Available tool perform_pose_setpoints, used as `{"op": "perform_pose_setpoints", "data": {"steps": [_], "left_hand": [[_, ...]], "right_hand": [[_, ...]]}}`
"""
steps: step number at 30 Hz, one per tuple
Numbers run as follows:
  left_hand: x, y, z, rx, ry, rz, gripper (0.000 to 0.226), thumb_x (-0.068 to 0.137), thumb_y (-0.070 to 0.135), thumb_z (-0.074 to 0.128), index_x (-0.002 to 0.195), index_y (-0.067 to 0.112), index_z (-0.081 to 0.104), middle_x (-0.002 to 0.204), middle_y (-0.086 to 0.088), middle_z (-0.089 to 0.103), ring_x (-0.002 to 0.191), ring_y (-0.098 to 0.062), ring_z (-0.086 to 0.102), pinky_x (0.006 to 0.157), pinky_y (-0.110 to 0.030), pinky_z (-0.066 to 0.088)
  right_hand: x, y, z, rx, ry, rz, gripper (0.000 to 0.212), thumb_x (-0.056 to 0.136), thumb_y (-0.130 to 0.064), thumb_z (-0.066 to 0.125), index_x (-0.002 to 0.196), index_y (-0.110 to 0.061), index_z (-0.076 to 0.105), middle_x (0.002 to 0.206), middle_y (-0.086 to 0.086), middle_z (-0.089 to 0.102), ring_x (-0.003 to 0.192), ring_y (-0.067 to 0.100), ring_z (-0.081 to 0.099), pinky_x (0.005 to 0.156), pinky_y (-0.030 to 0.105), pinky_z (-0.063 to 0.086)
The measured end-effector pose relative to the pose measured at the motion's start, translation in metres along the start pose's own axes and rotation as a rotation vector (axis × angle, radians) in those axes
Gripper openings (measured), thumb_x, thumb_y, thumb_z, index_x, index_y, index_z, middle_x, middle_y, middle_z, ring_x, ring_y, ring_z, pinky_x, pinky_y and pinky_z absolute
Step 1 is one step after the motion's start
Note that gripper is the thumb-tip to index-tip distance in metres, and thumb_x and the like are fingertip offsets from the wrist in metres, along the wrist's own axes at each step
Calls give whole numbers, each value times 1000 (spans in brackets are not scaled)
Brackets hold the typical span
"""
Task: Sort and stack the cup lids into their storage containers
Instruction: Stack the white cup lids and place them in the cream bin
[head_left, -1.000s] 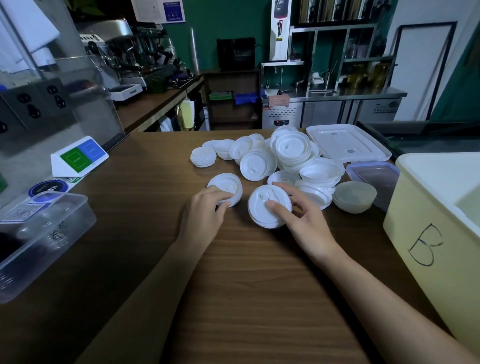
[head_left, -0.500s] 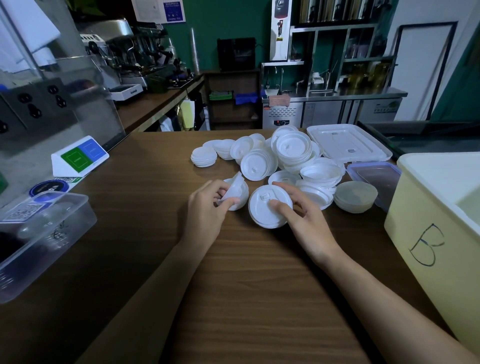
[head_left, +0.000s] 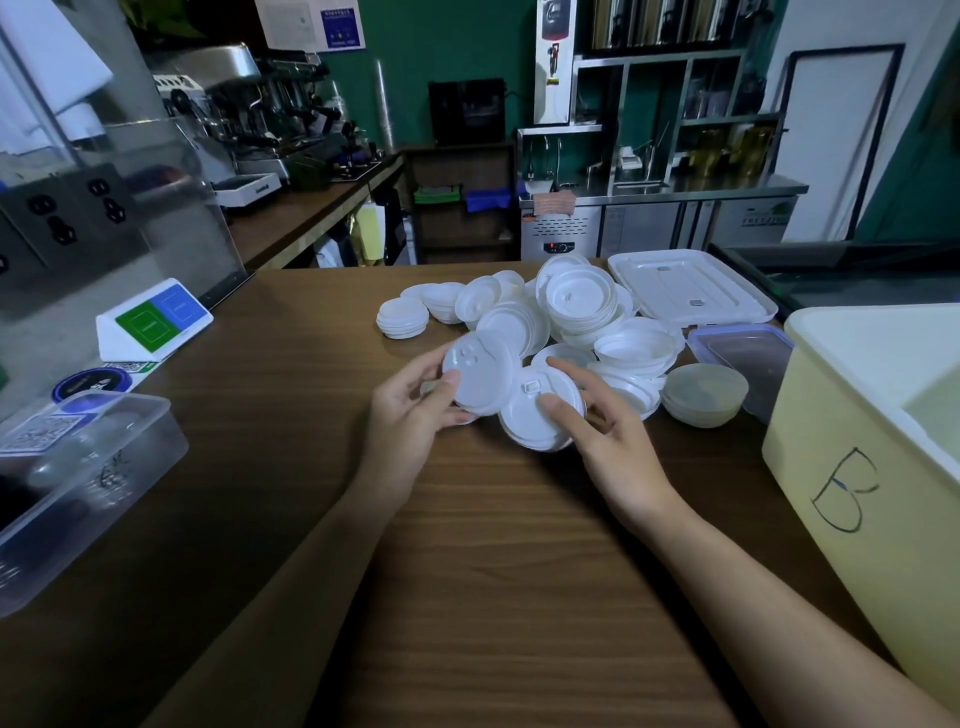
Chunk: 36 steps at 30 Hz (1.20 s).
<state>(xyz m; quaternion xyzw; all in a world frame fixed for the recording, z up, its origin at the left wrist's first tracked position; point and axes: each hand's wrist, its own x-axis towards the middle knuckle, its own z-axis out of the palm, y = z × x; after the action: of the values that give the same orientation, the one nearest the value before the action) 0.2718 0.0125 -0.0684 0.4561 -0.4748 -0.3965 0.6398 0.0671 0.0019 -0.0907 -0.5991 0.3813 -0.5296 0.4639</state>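
Lids (head_left: 480, 376) are gripped, tilted, in the curled left hand (head_left: 410, 415); 1 lid stack (head_left: 535, 421) is pinched by the right hand (head_left: 618, 441).

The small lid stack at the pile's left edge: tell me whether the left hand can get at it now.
Probably yes: only bare table lies between the left hand and the small lid stack, but that hand grips a lid.
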Motion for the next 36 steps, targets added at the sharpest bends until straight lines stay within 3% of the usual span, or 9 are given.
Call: {"op": "perform_pose_setpoints", "data": {"steps": [3,7,14,19,24,28,33,36], "left_hand": [[-3,-3,3,51,-121,-47,27,99,1,65,117,19,73,102,-8,71,89,-17,75,72,-29,63],[-4,-6,4,172,-128,7,26,95,3,73,120,8,73,86,-15,66,78,-13,70,71,-22,59],[-9,-9,12,230,-140,43,25,85,9,85,101,27,77,75,-2,66,71,-11,69,75,-22,58],[-12,-12,14,249,-142,53,24,83,13,87,101,23,75,79,10,70,77,-4,68,72,-16,53],[-11,-15,14,257,-153,39,17,90,21,82,101,18,69,84,7,76,83,-7,71,79,-21,53],[-13,-13,17,187,-173,7,21,92,17,79,103,8,64,97,-2,79,97,-12,75,81,-18,53],[-12,-11,14,189,-200,-39,23,91,18,80,104,8,64,105,-1,79,101,-12,76,83,-19,55],[-11,-11,12,344,-159,122,20,90,22,82,99,11,68,95,5,79,93,-9,76,80,-18,57]], "right_hand": [[1,0,1,35,-3,7,30,105,-21,64,132,-32,67,129,-19,72,125,-1,63,100,16,47],[1,0,0,99,-29,48,26,110,-31,56,134,-31,67,135,-13,70,134,5,59,116,32,41],[-1,-2,-1,44,-30,40,32,103,-38,62,134,-32,67,132,-18,70,129,-1,60,115,29,42],[0,0,0,36,-40,19,31,104,-26,65,134,-24,68,130,-11,72,127,5,63,109,26,44],[2,4,-2,35,-40,10,37,94,-38,67,129,-26,72,130,-8,73,129,14,62,117,39,43],[2,5,-2,55,-40,24,34,95,-35,68,128,-27,73,127,-9,73,126,15,64,114,37,46],[2,7,-3,50,-52,35,27,104,-19,65,129,-25,72,127,-8,74,125,13,65,110,31,46],[3,6,-2,46,-35,36,27,104,-20,66,130,-26,72,126,-9,75,123,11,66,105,25,47]]}}
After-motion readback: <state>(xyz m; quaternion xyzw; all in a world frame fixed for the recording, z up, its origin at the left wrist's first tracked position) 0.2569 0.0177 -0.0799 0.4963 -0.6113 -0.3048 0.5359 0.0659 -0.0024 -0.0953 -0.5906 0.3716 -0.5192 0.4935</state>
